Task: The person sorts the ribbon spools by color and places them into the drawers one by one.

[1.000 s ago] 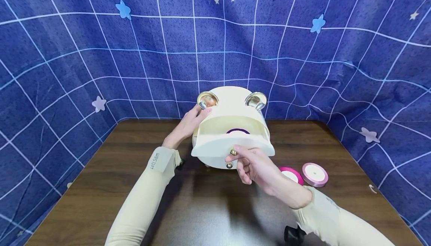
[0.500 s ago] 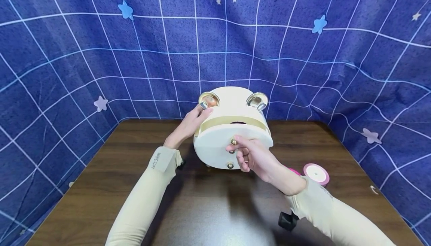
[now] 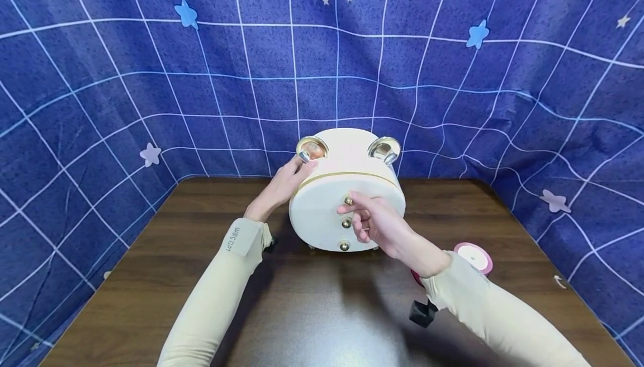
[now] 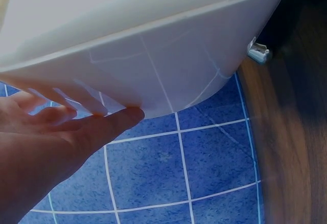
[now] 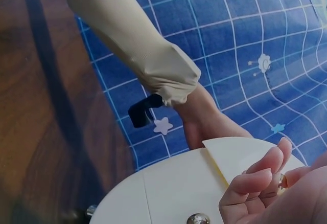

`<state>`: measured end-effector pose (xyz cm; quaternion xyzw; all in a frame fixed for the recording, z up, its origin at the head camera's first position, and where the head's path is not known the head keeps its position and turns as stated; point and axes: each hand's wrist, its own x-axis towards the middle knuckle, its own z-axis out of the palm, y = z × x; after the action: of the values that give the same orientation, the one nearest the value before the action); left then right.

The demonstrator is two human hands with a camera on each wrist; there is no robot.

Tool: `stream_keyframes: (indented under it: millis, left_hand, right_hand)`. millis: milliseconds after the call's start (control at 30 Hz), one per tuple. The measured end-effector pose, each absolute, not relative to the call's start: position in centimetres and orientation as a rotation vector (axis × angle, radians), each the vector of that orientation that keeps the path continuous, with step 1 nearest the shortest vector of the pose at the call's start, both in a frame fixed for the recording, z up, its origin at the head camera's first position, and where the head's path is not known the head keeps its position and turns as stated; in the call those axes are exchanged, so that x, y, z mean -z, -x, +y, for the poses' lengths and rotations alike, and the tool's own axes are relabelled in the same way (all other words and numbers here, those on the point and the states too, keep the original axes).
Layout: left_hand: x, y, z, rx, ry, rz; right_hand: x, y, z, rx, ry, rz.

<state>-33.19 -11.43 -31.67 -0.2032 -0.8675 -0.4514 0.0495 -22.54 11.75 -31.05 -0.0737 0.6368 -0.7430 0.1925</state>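
A white oval box [image 3: 322, 210] with round gold-rimmed ears and three gold knobs stands on the table. Its top drawer front sits flush in the head view, with a thin gold line along the upper edge. My right hand [image 3: 374, 219] pinches the top knob [image 3: 349, 201] between thumb and index finger, the other fingers curled loosely. In the right wrist view, that knob is partly hidden by the fingers. My left hand [image 3: 282, 185] rests on the box's left side, below the left ear [image 3: 312, 149]. Straight fingers touch the glossy side wall [image 4: 153, 75] in the left wrist view.
A pink ribbon spool [image 3: 474, 258] lies on the wooden table [image 3: 312, 311] to the right. A darker pink spool is mostly hidden behind my right forearm. Blue gridded cloth [image 3: 322, 65] hangs behind the table and around its sides.
The top drawer has slid inward until its front is flush, hiding the purple-rimmed white disc inside. My right hand moved forward with the knob. The left hand has stayed on the box.
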Motion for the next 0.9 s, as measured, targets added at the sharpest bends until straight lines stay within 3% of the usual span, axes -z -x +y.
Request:
stream_keyframes:
  millis: [900]
  left_hand:
    - [31.6, 33.1, -11.2, 1.388, 0.598, -2.614]
  right_hand:
    - [31.0, 24.1, 11.9, 2.119, 0.191, 1.755]
